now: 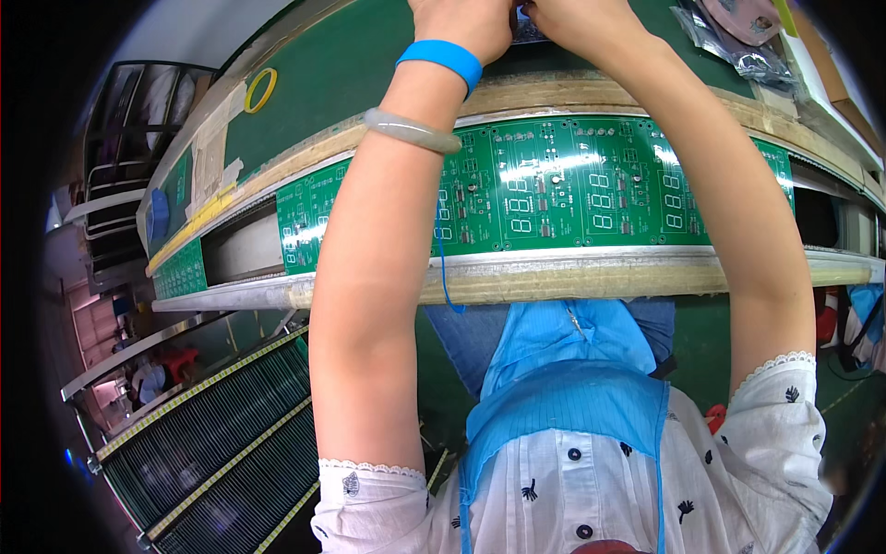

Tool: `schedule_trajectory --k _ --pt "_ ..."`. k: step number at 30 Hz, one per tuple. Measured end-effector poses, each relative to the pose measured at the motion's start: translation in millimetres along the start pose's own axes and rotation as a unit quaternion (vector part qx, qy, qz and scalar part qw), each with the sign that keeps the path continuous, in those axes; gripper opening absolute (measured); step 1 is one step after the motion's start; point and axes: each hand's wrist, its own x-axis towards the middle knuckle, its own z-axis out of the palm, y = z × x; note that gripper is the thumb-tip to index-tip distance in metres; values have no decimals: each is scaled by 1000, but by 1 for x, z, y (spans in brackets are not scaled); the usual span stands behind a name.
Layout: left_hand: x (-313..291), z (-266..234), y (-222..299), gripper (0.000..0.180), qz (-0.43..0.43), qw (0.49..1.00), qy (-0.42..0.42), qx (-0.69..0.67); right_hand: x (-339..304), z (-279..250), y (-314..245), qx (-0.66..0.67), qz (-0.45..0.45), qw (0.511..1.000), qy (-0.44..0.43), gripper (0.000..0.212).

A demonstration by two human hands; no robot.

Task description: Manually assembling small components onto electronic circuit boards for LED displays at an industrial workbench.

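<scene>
At the top edge of the head view, my left hand [469,26] and my right hand [580,26] are close together over the green work surface. Both look closed with fingers curled inward, though the picture's edge cuts off most of the fingers. Between them a small dark, shiny bit [528,30] shows; its kind cannot be made out. Nearer to me, below my forearms, a long green circuit board [554,185] with white digit outlines lies in a rail track. My left forearm covers part of it. A blue wristband with a hanging cord and a pale bangle circle my left wrist.
A yellow tape ring [261,90] lies at the left of the green surface [323,83]. Silvery bags [761,63] and a pink round item [746,17] sit at the far right. The front rail [572,275] runs before my body. A slotted rack [212,434] stands lower left.
</scene>
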Motion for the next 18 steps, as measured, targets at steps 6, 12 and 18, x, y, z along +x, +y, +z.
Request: schedule_trajectory --k 6,12,18 --pt "0 -3 9 13 -24 999 -18 -27 -10 -13 4 69 36 994 80 13" --pt "-10 -15 12 14 -10 992 -19 -126 -25 -34 4 136 90 984 77 13" --pt "-7 -11 13 14 -32 981 16 -191 -34 -34 14 196 102 973 65 15"
